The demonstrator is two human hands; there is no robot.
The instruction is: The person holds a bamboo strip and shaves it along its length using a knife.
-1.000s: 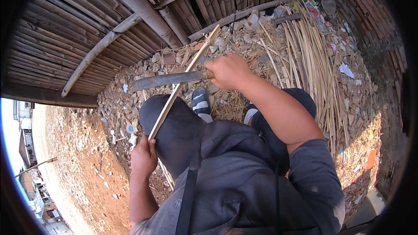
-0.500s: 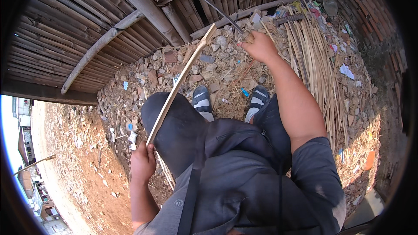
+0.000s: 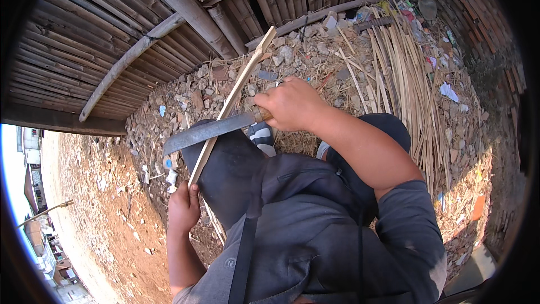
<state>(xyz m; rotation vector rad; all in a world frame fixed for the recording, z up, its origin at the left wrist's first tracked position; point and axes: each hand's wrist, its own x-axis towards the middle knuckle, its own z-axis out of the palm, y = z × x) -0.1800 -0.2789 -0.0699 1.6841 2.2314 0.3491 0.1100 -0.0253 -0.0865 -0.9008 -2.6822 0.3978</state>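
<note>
My left hand (image 3: 183,207) is closed round the lower end of a pale bamboo strip (image 3: 242,79), which slants up and away across my left knee. My right hand (image 3: 292,103) grips the wooden handle of a machete (image 3: 209,133). The broad grey blade lies across the strip above my knee and points to the left. Whether its edge bites into the bamboo I cannot tell. The knob-like node near the strip's far end shows plainly.
A heap of split bamboo strips (image 3: 408,90) lies on the right. Rubble (image 3: 197,98) and scraps of litter cover the ground round my sandalled feet. A bamboo slat wall (image 3: 67,50) rises ahead and left, a brick wall (image 3: 472,17) on the right.
My right hand has come back toward me and left with the machete, from out ahead to over my left knee. The blade now crosses the strip. My left hand has barely moved.
</note>
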